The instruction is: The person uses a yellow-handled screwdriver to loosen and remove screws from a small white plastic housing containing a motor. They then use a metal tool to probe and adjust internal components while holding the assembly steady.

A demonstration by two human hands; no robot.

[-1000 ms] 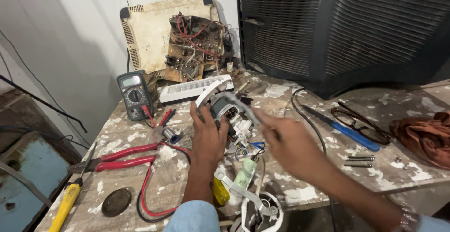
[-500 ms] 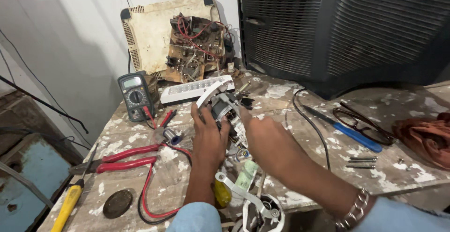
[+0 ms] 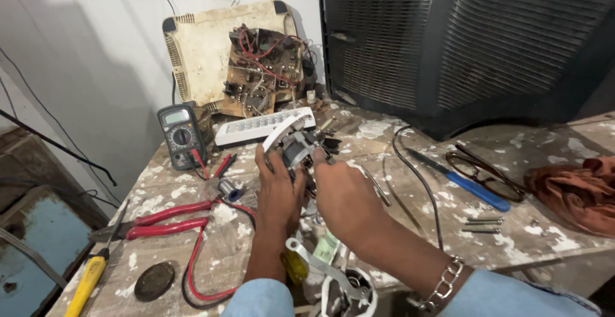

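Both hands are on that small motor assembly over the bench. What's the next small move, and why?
Probably keep the left hand steady around the motor assembly and let the right hand's fingertips work at its right side. The assembly is held up off the bench, the left hand grips it from below and behind, and the right hand already touches it there. No tool is in either hand.
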